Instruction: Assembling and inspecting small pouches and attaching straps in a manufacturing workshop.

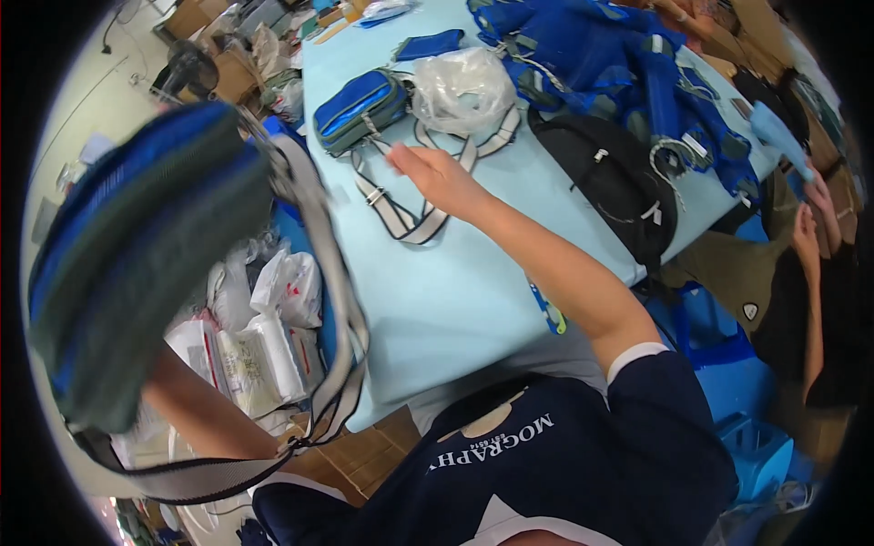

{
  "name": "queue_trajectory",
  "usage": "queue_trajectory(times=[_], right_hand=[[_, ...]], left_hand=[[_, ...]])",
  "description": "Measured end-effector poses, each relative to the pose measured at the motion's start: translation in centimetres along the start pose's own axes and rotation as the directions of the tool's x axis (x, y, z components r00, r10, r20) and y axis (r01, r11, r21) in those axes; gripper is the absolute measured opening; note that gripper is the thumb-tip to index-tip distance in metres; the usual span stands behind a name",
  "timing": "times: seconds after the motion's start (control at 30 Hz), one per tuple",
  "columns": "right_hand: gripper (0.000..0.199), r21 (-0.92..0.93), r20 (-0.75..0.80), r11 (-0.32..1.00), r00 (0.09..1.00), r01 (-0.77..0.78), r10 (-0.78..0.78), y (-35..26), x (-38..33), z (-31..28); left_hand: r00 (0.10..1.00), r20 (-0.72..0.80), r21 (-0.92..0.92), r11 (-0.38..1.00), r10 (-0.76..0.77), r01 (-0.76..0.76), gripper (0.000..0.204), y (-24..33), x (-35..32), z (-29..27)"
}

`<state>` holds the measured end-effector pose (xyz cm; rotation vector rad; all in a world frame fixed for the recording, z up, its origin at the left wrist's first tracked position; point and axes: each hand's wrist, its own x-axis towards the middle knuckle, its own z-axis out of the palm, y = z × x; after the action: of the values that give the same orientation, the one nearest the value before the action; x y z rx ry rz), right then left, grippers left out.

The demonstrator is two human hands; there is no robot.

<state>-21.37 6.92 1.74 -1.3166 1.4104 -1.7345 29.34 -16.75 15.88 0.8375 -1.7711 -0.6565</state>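
At the left, a blue and dark grey bag (pixel 155 255) is raised off the table, blurred by motion. My left forearm (pixel 214 409) runs up behind it, and the bag hides that hand's fingers. A long grey-white strap (pixel 319 218) with dark edges hangs from the bag and loops down past my arm. Over the table, my right hand (pixel 437 179) is closed at a strap end of a second blue and grey bag (pixel 361 109), which lies on the table. That bag's strap (pixel 410 227) spreads in loops beneath and beside my hand.
The light blue table (pixel 437 309) also bears a crumpled clear plastic bag (pixel 462 91), a small blue pouch (pixel 430 45), a black bag (pixel 605 182) and piled blue bags (pixel 592 64). White packages (pixel 264 359) sit left of it. Another person's hands (pixel 810 214) hold something light blue at right.
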Motion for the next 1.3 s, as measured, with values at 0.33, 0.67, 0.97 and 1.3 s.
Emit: queue_trajectory(times=[0.33,0.67,0.97,1.3], right_hand=[[0.063,0.451,0.486,0.79,0.857,-0.416,0.173,-3.9,-6.3,-3.6],[0.061,0.243,0.164,0.876,0.908,-0.416,0.385,5.2,-4.9,-2.9],[0.047,0.34,-0.032,0.9,0.953,-0.273,0.301,6.2,-3.2,-3.1],[0.071,-0.442,0.029,0.839,0.929,-0.318,0.368,5.3,-3.4,-6.1]], left_hand=[[0.816,0.389,-0.252,0.802,-0.428,0.542,0.038,4.2,-9.1,28.5],[0.507,0.531,-0.409,0.319,-0.679,0.855,0.043,-5.7,-15.4,24.1],[0.823,0.504,0.096,0.964,-0.263,0.249,0.074,3.6,-19.9,29.2],[0.949,0.214,0.147,0.968,-0.232,0.204,0.062,-3.7,-13.6,32.9]])
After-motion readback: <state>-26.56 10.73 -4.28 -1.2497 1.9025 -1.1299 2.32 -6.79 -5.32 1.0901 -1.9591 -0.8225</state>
